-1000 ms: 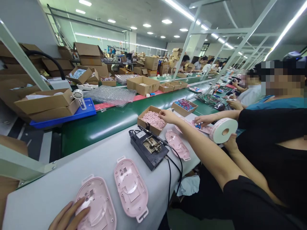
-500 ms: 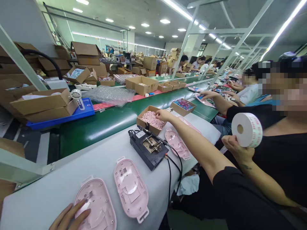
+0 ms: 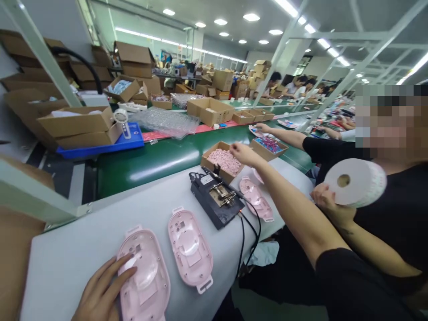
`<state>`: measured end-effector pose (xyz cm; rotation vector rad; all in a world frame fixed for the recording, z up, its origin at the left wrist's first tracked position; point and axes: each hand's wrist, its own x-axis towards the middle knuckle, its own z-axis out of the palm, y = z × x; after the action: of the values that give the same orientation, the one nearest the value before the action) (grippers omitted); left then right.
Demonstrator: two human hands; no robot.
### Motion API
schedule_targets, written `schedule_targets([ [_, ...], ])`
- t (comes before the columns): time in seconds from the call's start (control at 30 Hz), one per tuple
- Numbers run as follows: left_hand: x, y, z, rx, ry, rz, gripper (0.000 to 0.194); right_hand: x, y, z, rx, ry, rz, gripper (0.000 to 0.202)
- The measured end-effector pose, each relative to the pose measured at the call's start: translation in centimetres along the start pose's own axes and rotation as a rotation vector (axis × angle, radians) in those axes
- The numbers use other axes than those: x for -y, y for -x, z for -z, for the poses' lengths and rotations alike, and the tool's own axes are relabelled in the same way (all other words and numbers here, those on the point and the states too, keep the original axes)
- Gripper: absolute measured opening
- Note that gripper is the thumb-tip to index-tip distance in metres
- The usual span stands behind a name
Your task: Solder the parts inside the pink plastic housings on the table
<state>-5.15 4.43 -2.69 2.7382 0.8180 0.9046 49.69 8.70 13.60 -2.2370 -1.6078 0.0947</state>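
Fingers of the left hand [image 3: 100, 292] lie flat and a little spread on the near end of a pink shell [image 3: 143, 276], tips touching its clear round window; nothing is pinched, the palm rests off the shell's left edge on the grey table [image 3: 67, 263]. The shell lies open side up, at the table's near edge. The wearer's right hand is out of the picture, so its fingers cannot be told. Just right of the fingertips, apart from the first shell, lies a second pink shell [image 3: 190, 249], also open side up. Beyond that, further from the fingers, sits a black device [image 3: 216, 200] with metal parts on top and black cables hanging over the table edge. A co-worker's arm crosses from the right, that hand [image 3: 242, 154] over a cardboard box of small pink parts [image 3: 222, 161]; whether it grips anything cannot be told. The co-worker's other hand holds up a white tape roll [image 3: 354, 183]. A third pink shell [image 3: 257, 199] lies under the reaching arm. A green belt [image 3: 157, 160] runs behind the table.
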Motion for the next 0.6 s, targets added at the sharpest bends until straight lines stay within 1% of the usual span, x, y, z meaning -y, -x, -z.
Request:
schedule_targets([
  [0.03,-0.4,-0.1,0.3,0.011,0.008,0.0,0.052,1.3,1.3,0.3,-0.038,-0.044,0.017,0.025],
  [0.1,-1.2,-0.3,0.8,0.038,0.016,0.007,0.056,4.7,4.9,0.6,-0.081,-0.167,0.082,0.032],
  [0.13,-1.6,-0.4,1.0,0.047,0.019,0.022,0.056,6.6,7.1,0.5,-0.104,-0.311,0.159,0.031],
  [0.17,-2.0,-0.6,1.2,0.045,0.023,0.046,0.056,8.6,9.5,0.2,-0.093,-0.421,0.235,0.026],
  [0.23,-3.2,-1.2,1.6,0.01,0.039,0.085,0.05,12.4,13.9,-1.2,0.008,-0.508,0.392,0.017],
  [0.27,-4.0,-1.7,1.8,-0.004,0.05,0.09,0.046,14.0,15.7,-2.4,0.038,-0.51,0.425,0.015],
  [0.3,-4.8,-2.3,1.8,-0.001,0.059,0.077,0.044,15.3,17.0,-3.9,0.069,-0.496,0.417,0.015],
  [0.37,-6.6,-3.8,1.8,0.052,0.069,0.033,0.041,16.9,18.1,-7.0,0.126,-0.457,0.318,0.014],
  [0.43,-8.3,-5.3,1.4,0.152,0.052,0.006,0.04,17.3,17.9,-9.7,0.175,-0.419,0.182,0.012],
  [0.47,-8.9,-6.1,1.0,0.194,0.032,0.001,0.038,17.3,17.6,-10.6,0.194,-0.4,0.126,0.012],
  [0.53,-9.7,-7.3,0.2,0.243,-0.017,0.014,0.036,17.1,16.9,-11.9,0.216,-0.35,0.061,0.014],
  [0.6,-9.9,-8.1,-0.4,0.259,-0.061,0.043,0.035,17.1,16.7,-12.3,0.239,-0.289,0.035,0.015],
])
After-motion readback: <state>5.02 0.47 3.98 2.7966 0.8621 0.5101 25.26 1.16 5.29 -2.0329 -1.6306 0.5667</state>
